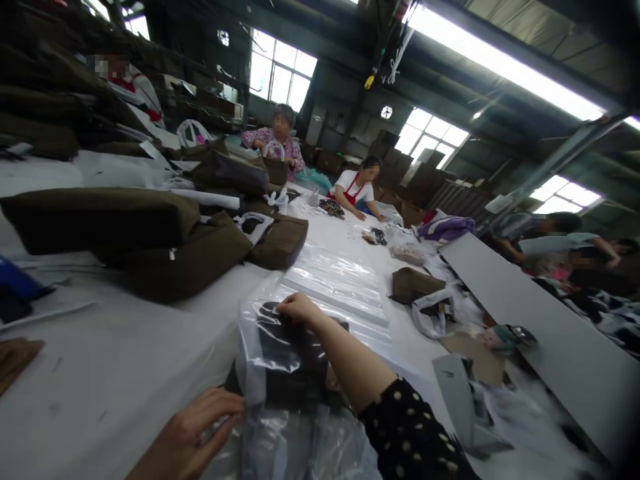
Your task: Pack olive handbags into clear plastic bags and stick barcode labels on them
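In front of me on the white table lies a clear plastic bag (270,427) with a dark handbag (293,383) inside it. My right hand (300,309) is closed at the far end of the plastic, its fingertips pinching it over the dark handbag. At the near left edge of the plastic is my left hand (197,423), thumb and fingers curled together on that edge. Just beyond, a stack of flat clear plastic bags (335,280) lies on the table.
Several brown handbags (185,260) are heaped on the left. Another brown handbag (415,285) with a wrapped handle lies right, near a grey tape-dispenser-like object (457,393). A long white board (540,327) borders the right side. Co-workers (355,187) stand at the far end.
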